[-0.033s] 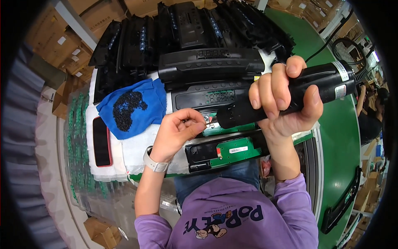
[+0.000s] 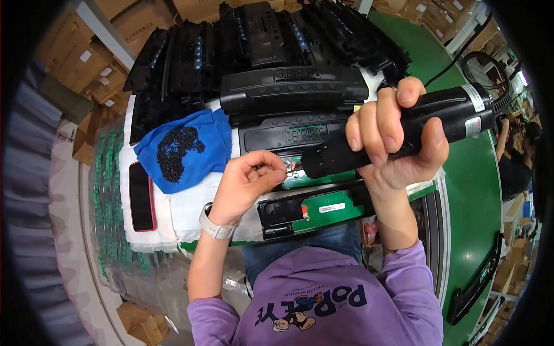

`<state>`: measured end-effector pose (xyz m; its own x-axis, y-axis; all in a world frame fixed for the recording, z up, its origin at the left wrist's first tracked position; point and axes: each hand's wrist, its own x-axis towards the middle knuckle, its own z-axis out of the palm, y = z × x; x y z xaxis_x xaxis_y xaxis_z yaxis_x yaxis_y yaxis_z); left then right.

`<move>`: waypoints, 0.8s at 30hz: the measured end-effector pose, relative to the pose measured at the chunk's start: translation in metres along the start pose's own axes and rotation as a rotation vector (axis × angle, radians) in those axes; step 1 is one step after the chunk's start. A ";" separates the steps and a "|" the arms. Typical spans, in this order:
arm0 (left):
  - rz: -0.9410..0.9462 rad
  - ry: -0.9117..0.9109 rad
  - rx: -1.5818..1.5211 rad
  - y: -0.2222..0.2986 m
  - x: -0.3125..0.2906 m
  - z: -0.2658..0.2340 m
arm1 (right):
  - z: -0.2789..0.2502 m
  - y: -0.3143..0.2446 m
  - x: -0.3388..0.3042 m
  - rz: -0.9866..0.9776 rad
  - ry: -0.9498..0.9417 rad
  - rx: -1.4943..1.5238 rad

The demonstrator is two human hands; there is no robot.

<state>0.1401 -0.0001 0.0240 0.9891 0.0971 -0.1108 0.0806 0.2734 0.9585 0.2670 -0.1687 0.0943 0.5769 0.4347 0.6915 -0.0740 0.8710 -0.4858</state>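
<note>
My right hand (image 2: pixel 398 138) is wrapped round a black corded electric screwdriver (image 2: pixel 444 118), tilted with its nose down to the left. The fingers of my left hand (image 2: pixel 254 181) are pinched together beside the screwdriver's tip. Whatever they hold is too small to make out. Below the nose lies a green circuit board (image 2: pixel 314 180), partly covered by the tool. Nearer to me rests a black plastic panel (image 2: pixel 277 216) with another green circuit board (image 2: pixel 340 205) on it. To the left, a blue cloth (image 2: pixel 210 144) carries a heap of small black screws (image 2: pixel 173 153).
Black clock-like housings (image 2: pixel 294 86) with display windows and buttons stand behind my hands, with several more black housings (image 2: pixel 259 34) stacked further back. A phone (image 2: pixel 141 196) lies at the left edge of the white table cover. A person (image 2: pixel 516 161) is at the far right.
</note>
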 end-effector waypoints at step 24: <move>-0.036 -0.065 -0.072 -0.013 0.000 -0.007 | 0.004 0.007 -0.011 0.071 -0.004 -0.032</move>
<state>0.1387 0.0034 0.0097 0.9918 0.0239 -0.1254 0.1097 0.3438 0.9326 0.2569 -0.1663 0.0857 0.5681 0.4957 0.6569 -0.0883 0.8303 -0.5502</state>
